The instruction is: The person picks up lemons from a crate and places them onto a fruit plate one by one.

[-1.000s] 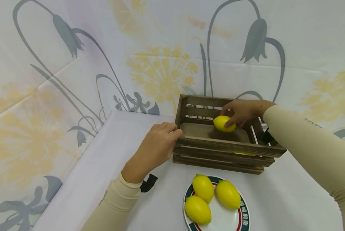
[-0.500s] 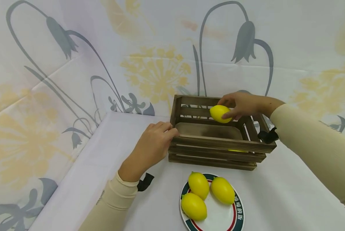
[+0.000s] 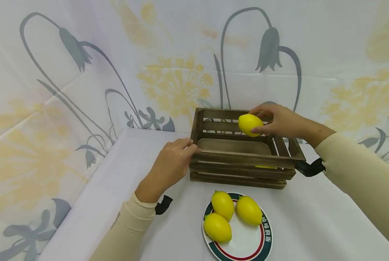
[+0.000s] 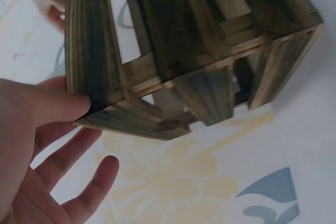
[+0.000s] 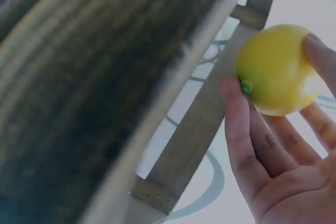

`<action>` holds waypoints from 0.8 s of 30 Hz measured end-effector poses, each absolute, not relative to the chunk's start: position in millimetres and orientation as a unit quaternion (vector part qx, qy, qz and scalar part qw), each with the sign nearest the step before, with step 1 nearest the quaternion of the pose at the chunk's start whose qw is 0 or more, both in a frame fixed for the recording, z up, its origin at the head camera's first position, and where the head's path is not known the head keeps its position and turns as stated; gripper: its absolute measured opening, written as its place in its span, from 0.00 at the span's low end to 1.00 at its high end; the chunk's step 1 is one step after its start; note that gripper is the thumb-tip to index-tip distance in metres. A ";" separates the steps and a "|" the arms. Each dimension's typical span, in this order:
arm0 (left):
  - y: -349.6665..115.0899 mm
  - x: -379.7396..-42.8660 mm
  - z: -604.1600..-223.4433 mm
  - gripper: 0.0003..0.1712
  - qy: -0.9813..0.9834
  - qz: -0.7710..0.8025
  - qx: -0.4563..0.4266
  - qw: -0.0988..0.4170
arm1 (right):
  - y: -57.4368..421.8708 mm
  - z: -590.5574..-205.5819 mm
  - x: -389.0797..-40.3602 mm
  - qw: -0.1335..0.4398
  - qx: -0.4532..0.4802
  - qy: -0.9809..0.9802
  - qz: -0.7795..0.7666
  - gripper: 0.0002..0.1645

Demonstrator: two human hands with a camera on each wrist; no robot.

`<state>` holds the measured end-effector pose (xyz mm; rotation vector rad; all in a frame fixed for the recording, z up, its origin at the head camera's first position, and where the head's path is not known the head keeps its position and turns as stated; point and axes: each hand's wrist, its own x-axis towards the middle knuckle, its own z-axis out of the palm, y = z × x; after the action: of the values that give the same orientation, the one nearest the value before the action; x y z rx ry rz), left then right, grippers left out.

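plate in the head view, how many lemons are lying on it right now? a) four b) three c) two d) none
b: three lemons lie on the plate in front of the wooden crate, while a fourth lemon is held by the right hand above the crate, not on the plate.

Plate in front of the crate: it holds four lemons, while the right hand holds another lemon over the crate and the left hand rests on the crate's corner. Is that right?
Not quite. The plate holds three lemons, not four, as the head view shows. The rest stands: the right hand holds another lemon over the crate, and the left hand rests on its corner.
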<state>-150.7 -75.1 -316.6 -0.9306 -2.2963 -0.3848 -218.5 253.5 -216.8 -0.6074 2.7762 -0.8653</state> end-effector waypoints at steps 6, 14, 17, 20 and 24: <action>-71.6 -148.2 -329.0 0.15 -0.869 -0.167 -0.332 0.328 | 260.2 -224.2 -199.9 0.020 -0.195 0.944 -0.265 0.35; -70.0 -147.8 -335.7 0.14 -0.867 -0.164 -0.318 0.348 | 259.8 -240.9 -170.0 -0.053 -0.189 0.933 -0.300 0.38; -70.1 -147.7 -335.2 0.14 -0.864 -0.165 -0.319 0.352 | 258.2 -245.5 -162.2 -0.069 -0.195 0.925 -0.319 0.37; -69.8 -147.2 -334.9 0.13 -0.862 -0.166 -0.319 0.356 | 256.3 -249.8 -156.2 -0.081 -0.196 0.918 -0.336 0.37; -69.2 -146.1 -335.5 0.13 -0.860 -0.168 -0.319 0.360 | 254.0 -254.4 -149.2 -0.099 -0.205 0.905 -0.358 0.36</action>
<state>-146.1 -69.2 -335.5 -0.8232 -2.2171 -0.4320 -149.2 254.0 -254.4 -0.6871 3.0397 -1.2033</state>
